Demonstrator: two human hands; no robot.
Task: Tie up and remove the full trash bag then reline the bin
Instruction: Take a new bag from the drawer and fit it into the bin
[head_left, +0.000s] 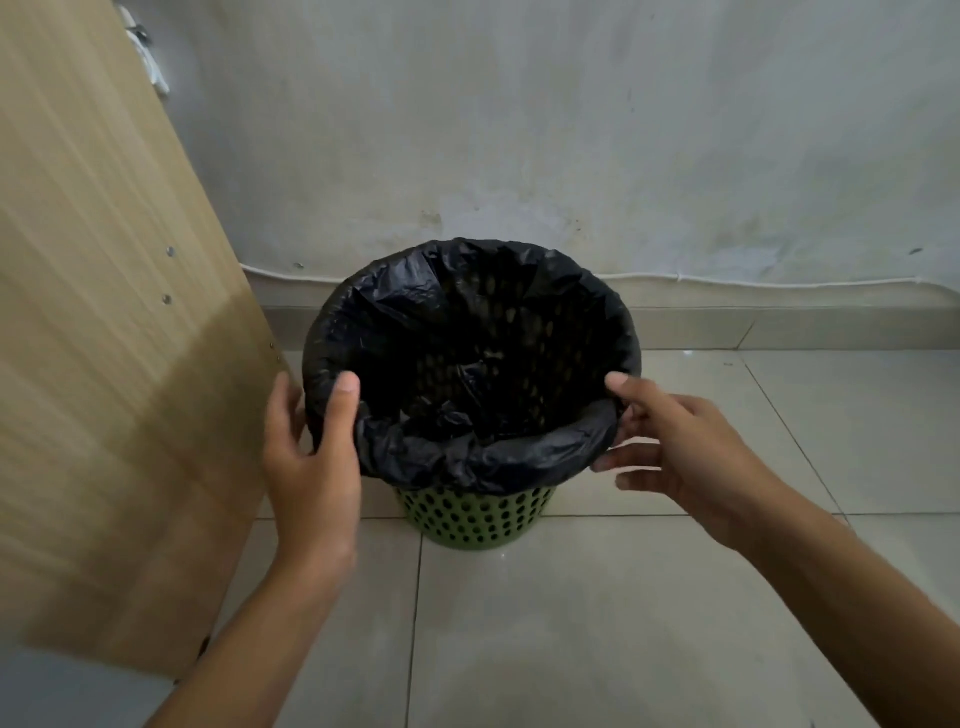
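A black trash bag (467, 364) lines the green perforated bin (475, 512) on the tiled floor (623, 623) — relining looks nearly done. The left hand (311, 457) grips the folded rim; the right hand (680, 447), fingers spread, touches it — only smoothing seems left.

1. A stained, pale grey plaster wall (571, 130) closes the far side.
2. A thin white cable (727, 282) runs along the wall's base.
3. Large pale beige floor tiles (597, 623) spread near.
4. A light wood-grain laminate panel (93, 312) stands left.
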